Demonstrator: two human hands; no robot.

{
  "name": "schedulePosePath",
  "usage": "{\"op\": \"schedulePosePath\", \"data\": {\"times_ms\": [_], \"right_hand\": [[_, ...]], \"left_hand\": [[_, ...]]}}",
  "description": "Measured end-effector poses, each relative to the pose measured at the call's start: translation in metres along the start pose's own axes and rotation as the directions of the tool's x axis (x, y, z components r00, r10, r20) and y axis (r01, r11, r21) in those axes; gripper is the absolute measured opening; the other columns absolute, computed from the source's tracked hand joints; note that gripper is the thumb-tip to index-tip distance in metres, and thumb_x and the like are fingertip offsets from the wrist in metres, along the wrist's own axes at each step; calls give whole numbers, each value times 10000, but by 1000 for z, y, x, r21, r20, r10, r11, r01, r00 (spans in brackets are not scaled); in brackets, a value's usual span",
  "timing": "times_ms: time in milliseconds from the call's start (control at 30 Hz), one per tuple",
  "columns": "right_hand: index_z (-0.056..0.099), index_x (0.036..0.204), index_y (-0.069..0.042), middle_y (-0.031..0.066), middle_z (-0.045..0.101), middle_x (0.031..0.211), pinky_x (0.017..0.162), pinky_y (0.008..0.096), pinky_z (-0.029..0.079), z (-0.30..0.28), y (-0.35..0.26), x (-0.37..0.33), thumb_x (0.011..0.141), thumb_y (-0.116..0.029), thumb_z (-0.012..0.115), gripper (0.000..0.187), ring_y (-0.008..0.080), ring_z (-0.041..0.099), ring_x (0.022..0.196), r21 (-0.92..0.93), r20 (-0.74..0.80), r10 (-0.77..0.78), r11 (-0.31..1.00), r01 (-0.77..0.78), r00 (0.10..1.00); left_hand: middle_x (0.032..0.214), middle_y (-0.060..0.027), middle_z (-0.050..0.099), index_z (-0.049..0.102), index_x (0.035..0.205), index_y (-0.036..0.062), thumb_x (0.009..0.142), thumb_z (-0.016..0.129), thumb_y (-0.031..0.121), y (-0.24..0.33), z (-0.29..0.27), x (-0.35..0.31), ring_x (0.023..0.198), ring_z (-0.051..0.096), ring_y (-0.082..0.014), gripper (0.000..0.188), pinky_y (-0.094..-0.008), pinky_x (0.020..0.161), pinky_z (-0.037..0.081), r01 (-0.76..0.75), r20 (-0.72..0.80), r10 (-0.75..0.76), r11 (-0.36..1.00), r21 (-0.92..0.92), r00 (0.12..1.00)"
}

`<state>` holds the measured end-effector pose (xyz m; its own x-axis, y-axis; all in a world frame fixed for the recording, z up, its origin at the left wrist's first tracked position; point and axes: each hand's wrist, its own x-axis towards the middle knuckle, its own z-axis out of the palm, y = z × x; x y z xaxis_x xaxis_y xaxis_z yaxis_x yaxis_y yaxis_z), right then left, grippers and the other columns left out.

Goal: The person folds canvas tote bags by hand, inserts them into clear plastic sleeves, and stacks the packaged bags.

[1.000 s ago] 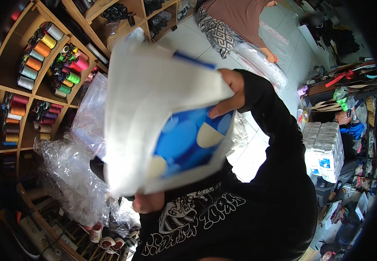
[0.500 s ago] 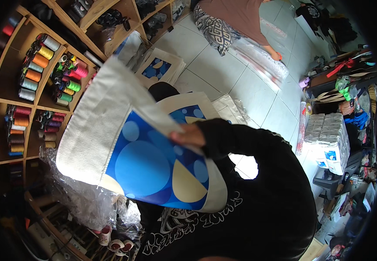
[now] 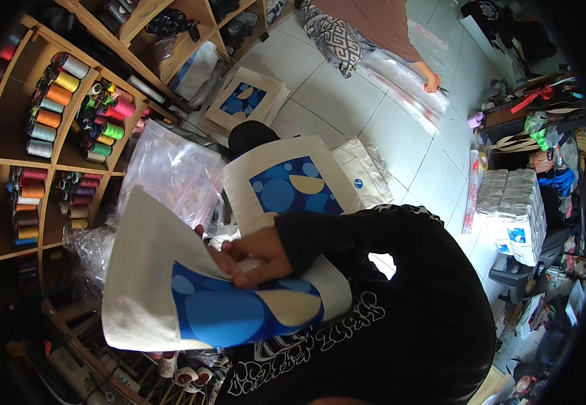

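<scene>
A cream canvas bag [image 3: 141, 277] with a blue print of circles hangs tilted in front of my body. My right hand [image 3: 256, 260] is closed on its upper edge, fingers bent over the cloth. Just past that edge a reddish fingertip shows; I cannot tell which hand it belongs to. The bag and my body hide the rest of my left hand and arm. Beyond my right wrist lies another printed canvas bag [image 3: 239, 185], its blue panel facing up.
Thread spools [image 3: 49, 118] fill a wooden shelf at left. Clear plastic sleeves [image 3: 171, 169] lie beside it. Printed bags [image 3: 242, 101] and plain folded bags [image 3: 360, 172] are stacked on the tiled floor. Another person's hand [image 3: 430, 77] holds orange-handled scissors over plastic. A wrapped bundle [image 3: 509, 209] stands right.
The canvas bag has dropped lower and folded toward me, uncovering the plastic sleeves and the bag behind. My right hand has moved down and left with it.
</scene>
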<state>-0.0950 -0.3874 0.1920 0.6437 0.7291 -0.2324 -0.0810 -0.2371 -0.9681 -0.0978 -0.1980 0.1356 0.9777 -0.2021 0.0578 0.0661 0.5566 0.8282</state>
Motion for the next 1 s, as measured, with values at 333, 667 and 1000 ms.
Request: {"op": "schedulePosePath", "data": {"times_ms": [333, 667, 1000], "right_hand": [[519, 1130, -24, 125, 616, 1001, 824, 319, 450, -13, -12, -10, 712, -207, 747, 511, 230, 604, 937, -56, -372, -228, 973, 223, 900], [439, 1150, -11, 187, 610, 949, 765, 352, 478, -50, 12, -68, 753, -249, 679, 521, 304, 621, 864, -390, -826, -228, 892, -229, 516], [373, 1182, -32, 232, 611, 895, 724, 390, 491, -38, 5, -76, 779, -206, 630, 509, 407, 613, 861, -323, -728, -33, 898, -300, 685]], "left_hand": [[994, -101, 601, 508, 1105, -39, 677, 725, 51, 20, 13, 9, 906, 584, -200, 489, -329, 833, 455, -41, 33, 33, 959, 282, 999], [1163, -158, 512, 456, 1205, 2, 643, 784, 191, 15, -63, 50, 1056, 504, -307, 678, -405, 870, 413, -250, 243, 277, -11, 968, 930], [1117, -148, 493, 457, 1237, 89, 608, 783, 308, -38, -73, 86, 1010, 489, -320, 742, -412, 843, 414, 113, -14, 533, -154, 982, 846]]}}
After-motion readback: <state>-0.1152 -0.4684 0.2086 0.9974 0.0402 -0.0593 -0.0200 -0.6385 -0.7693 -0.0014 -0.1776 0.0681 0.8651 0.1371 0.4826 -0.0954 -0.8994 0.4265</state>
